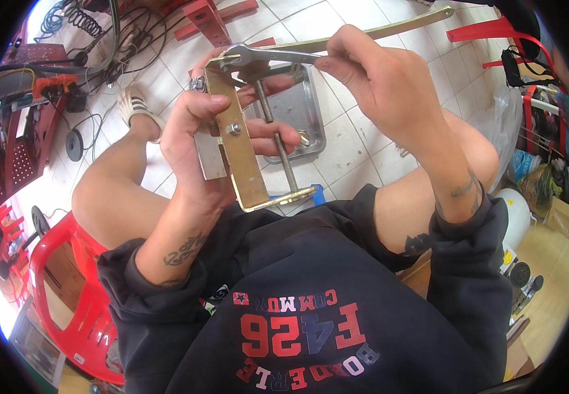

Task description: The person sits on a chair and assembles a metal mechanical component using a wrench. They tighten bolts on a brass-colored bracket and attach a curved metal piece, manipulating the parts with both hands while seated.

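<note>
My left hand point(196, 131) is wrapped round a yellowish metal bracket point(244, 164), holding it raised above my lap. A threaded rod point(286, 164) runs along the bracket's open side, with my left fingers behind and beside it. A bolt with a nut point(234, 129) sits in the bracket's face. My right hand point(386, 82) pinches the shank of a silver wrench point(274, 56). The wrench's head lies at the bracket's top corner, over a fastener that is partly hidden. A long flat metal bar point(389, 28) extends from behind the wrench toward the upper right.
On the tiled floor below stands a grey metal tray point(317, 125) with small parts. A red plastic chair point(38, 262) is at my left. Cables point(147, 49) and red metal frames point(207, 23) lie toward the far left. A white cylinder point(515, 213) and bags stand at the right.
</note>
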The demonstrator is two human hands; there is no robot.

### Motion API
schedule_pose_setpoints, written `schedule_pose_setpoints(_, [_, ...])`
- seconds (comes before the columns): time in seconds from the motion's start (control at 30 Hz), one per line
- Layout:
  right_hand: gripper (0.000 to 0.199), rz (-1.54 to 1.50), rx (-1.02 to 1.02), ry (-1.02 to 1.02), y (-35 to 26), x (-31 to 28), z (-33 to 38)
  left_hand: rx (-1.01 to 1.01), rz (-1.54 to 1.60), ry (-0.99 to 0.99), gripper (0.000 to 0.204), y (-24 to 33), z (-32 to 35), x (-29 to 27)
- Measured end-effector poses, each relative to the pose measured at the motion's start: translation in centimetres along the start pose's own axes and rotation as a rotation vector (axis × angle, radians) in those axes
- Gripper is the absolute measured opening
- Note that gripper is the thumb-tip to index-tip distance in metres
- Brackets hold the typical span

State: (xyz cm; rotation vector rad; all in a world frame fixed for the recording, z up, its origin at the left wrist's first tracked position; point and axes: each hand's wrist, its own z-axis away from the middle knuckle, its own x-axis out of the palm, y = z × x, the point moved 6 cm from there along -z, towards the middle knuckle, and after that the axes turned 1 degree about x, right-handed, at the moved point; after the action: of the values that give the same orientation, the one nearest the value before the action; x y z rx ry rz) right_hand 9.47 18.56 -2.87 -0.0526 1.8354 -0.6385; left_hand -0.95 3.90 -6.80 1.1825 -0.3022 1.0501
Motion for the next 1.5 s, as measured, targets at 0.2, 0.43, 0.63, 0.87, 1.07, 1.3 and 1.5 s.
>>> schedule_pose_setpoints(0.2, [0.020,-0.013,0.003,-0.032,-0.4,0.6,0.0,0.019,0.014,0.008,0.063,0.1,0.2,-0.3])
schedule_pose_setpoints(0.43, [0.019,0.053,-0.080,-0.099,-0.9,1.7,0.2,-0.002,-0.008,0.051,0.064,0.0,0.2,-0.3])
schedule_pose_setpoints(0.63, [0.017,0.020,0.006,-0.142,-0.8,2.8,0.4,0.013,-0.140,0.044,0.062,0.1,0.5,0.0])
schedule_pose_setpoints(0.87, [0.025,-0.026,0.003,-0.041,-1.0,3.2,0.8,-0.049,0.094,-0.003,0.067,-0.2,0.2,-0.5])
schedule_pose_setpoints(1.07, [0.023,0.015,0.037,-0.064,-1.4,3.5,1.1,-0.017,0.074,0.007,0.067,-0.1,0.4,-0.3])
schedule_pose_setpoints(1.3, [0.030,-0.014,0.071,-0.020,-0.5,3.3,0.9,0.047,-0.010,-0.046,0.075,-0.1,-0.1,-0.5])
schedule_pose_setpoints(1.5, [0.031,-0.116,0.075,0.059,0.6,0.1,0.0,0.031,-0.240,0.009,0.077,-0.1,0.0,0.0])
